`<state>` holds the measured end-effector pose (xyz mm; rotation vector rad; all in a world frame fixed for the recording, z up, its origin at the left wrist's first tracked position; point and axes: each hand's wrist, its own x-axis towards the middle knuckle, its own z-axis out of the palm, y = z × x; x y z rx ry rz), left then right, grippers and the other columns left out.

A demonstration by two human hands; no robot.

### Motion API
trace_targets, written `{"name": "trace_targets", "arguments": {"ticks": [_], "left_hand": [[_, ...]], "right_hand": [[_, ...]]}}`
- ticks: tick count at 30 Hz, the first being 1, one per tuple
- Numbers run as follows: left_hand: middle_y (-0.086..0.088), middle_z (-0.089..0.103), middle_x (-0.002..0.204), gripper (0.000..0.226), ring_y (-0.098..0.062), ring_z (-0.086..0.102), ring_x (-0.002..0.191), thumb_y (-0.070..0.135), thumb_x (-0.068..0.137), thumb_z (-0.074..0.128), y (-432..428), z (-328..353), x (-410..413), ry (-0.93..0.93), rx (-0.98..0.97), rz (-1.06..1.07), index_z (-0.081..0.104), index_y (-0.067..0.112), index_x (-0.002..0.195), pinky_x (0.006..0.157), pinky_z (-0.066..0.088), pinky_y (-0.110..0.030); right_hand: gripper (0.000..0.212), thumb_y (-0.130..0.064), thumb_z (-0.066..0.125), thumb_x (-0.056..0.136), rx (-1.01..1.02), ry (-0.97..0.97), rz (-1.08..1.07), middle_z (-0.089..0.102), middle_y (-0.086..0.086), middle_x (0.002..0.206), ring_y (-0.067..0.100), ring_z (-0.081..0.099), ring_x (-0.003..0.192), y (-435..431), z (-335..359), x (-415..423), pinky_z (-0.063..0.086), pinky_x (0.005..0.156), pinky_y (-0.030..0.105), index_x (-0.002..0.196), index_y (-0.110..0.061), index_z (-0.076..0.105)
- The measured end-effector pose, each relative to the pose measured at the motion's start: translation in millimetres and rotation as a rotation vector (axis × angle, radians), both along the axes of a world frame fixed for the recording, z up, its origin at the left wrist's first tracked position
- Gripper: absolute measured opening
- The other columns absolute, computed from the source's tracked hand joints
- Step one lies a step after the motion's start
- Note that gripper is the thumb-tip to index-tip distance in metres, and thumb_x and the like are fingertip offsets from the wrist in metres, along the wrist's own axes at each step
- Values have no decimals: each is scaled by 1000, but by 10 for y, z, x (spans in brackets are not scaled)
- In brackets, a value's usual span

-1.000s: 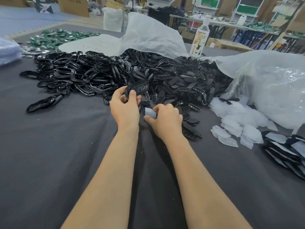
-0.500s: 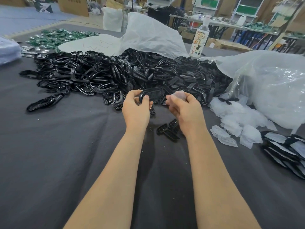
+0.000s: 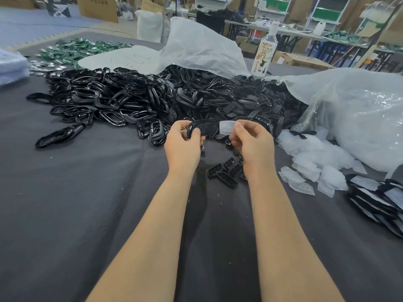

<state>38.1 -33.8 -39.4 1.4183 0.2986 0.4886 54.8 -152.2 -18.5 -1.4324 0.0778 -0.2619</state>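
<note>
Head view, left hand (image 3: 183, 147) gripping black shell (image 3: 204, 127), right hand (image 3: 254, 142) pinching clear insert (image 3: 226, 127) beside it

Bright, even indoor light, soft forearm shadows on the cloth, wide-angle bending at edges.

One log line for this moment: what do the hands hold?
left hand: grips black shell | right hand: pinches clear pad | position: pad beside shell's right end, above grey cloth

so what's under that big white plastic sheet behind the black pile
Under the front edge of the white plastic sheet, black plastic parts of the pile run in out of sight. The sheet is cloudy and humped, so whatever lies farther beneath it is covered.
</note>
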Motion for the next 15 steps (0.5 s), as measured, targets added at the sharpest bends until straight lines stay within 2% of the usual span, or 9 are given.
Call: {"name": "trace_targets", "arguments": {"ticks": [5,8,11,15], "left_hand": [[1,61,80,22,-13,68,74,5,96,51,-15,10,4,13,-15,-42,52,26,92,79,56,-33],[-1,64,85,19,-10,68,72,5,97,48,-25,16,1,19,3,-71,54,23,97,79,57,-31],[-7,66,96,16,-5,67,68,7,99,44,-42,31,-4,12,-10,-93,55,17,103,74,56,-25],[-10,68,97,18,-3,68,63,11,101,40,-61,38,-8,5,1,-120,57,13,106,67,55,-18]], "right_hand": [[13,-3,58,93,59,-25,92,66,-2,70,1,64,58,17,32,-23,50,57,13,86,-12,65],[13,-2,59,92,-74,-59,138,66,0,72,1,62,57,42,13,-41,50,57,13,86,-12,65],[13,-3,61,90,-214,-108,86,65,4,73,2,59,56,56,-17,-33,49,60,16,82,-14,61],[16,-4,63,88,-282,-143,51,66,4,76,3,59,59,78,-44,-30,50,66,21,79,-16,60]]}}
